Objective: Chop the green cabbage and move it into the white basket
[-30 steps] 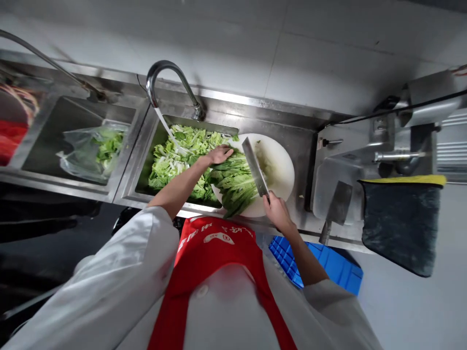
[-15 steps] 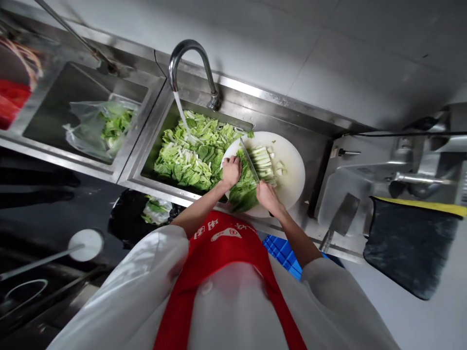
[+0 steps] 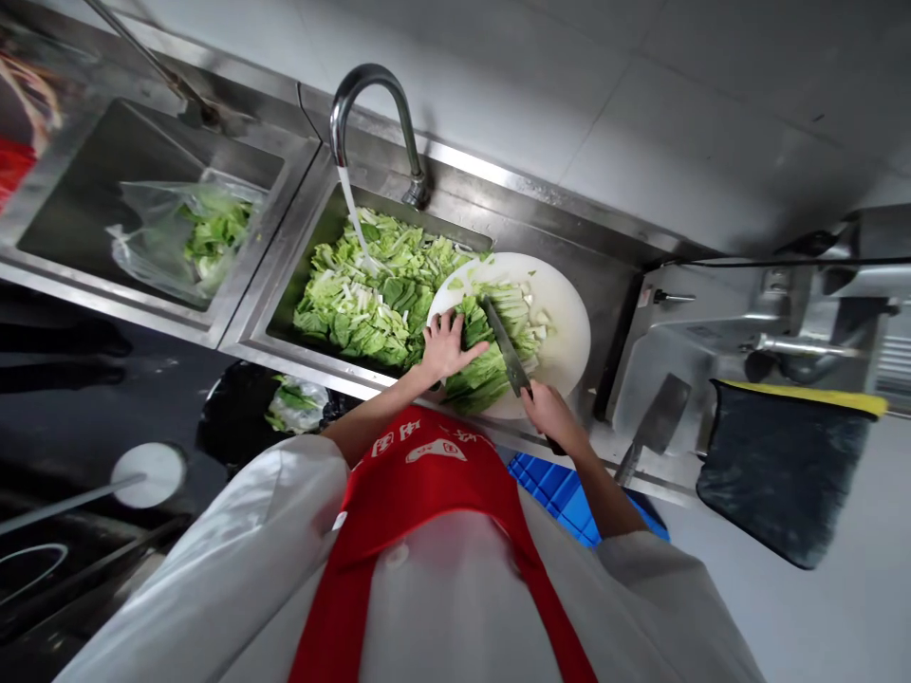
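My right hand (image 3: 551, 415) is wrapped round the handle of a knife (image 3: 504, 343), whose blade lies across cut leafy greens (image 3: 475, 378) on a round white cutting board (image 3: 569, 332). Fingers spread, my left hand (image 3: 448, 348) is at the left edge of the board, beside the greens. Whether its palm presses on them I cannot tell. Pale stem pieces lie right of the blade. The board overlaps the right side of a sink (image 3: 283, 313) holding a heap of chopped greens (image 3: 377, 294).
Water runs from a curved faucet (image 3: 376, 74) onto the heap. A second sink (image 3: 67, 228) at left holds a plastic bag of greens (image 3: 213, 232). At right are a cleaver-like blade (image 3: 661, 413) and a dark cloth with yellow edging (image 3: 787, 474). A black bag (image 3: 232, 417) sits below the counter.
My left hand has opened from a curled grip, its fingers now spread. The knife has shifted right and turned flatter, away from my left hand. The cut stems have spread apart.
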`<state>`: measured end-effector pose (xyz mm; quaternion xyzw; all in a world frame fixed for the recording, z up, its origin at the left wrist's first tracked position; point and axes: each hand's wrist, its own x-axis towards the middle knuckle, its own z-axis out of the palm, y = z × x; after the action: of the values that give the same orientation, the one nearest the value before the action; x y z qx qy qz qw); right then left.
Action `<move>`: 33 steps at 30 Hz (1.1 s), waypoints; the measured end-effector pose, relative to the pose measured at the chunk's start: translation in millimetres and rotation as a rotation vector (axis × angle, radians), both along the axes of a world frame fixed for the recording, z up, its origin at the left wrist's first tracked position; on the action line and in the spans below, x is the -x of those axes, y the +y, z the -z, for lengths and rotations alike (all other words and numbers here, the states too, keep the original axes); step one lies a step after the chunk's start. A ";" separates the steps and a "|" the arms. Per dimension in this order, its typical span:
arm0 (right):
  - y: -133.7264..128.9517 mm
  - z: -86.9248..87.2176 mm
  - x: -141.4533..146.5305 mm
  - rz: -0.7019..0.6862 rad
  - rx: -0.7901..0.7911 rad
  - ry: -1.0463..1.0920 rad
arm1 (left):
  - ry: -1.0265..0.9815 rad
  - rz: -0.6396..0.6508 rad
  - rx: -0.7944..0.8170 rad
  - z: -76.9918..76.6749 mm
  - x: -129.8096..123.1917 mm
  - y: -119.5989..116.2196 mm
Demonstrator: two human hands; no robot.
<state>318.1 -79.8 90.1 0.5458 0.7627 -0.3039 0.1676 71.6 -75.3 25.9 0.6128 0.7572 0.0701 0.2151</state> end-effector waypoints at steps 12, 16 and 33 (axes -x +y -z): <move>-33.5 55.6 -3.3 0.035 -0.054 -0.025 | 0.199 0.155 0.085 20.8 -49.7 -52.2; -38.7 53.6 0.3 0.016 -0.063 -0.040 | 0.173 -0.023 0.037 29.5 -7.3 -39.0; -61.7 -28.3 -47.6 0.295 -0.077 0.222 | -0.097 -0.157 -0.033 10.9 122.8 96.1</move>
<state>365.7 -141.5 118.4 0.6209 0.6993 -0.3539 0.0152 -51.3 20.8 15.0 0.5509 0.7902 0.1287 0.2354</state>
